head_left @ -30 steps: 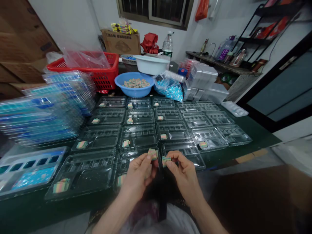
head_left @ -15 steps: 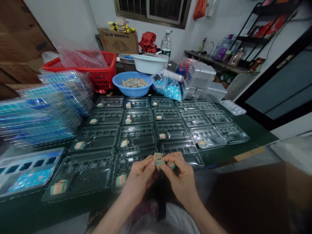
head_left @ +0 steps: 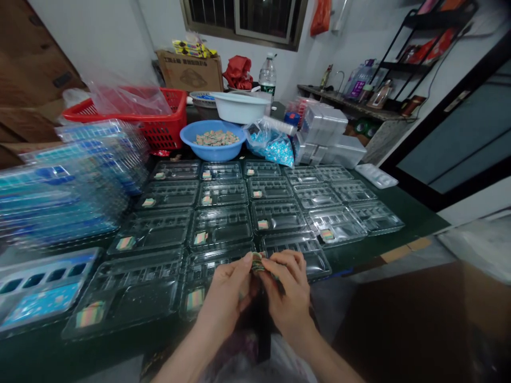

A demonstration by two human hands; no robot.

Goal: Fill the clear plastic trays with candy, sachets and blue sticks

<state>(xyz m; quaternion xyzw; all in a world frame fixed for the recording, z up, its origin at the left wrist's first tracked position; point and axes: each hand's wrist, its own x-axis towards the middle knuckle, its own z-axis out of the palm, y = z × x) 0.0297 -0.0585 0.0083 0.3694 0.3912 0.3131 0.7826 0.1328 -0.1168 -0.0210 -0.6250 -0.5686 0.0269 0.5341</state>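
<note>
Pastel striped candy [head_left: 257, 263] at 12 o'clock, just above our wrists | left hand [head_left: 225, 292] and right hand [head_left: 289, 292] both closed, pinching it | clear plastic tray [head_left: 295, 246] just beyond | step: working it between fingertips | next calls for easing that pinch

I note no legible text: the printing on the cardboard carton [head_left: 189, 72] and the label on the plastic water bottle [head_left: 267, 77] are too small and blurred to read.

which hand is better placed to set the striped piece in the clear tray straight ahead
Right, probably: the right hand sits at the clear plastic tray's near edge, while the left hand lies further left. Both pinch the striped piece.
</note>
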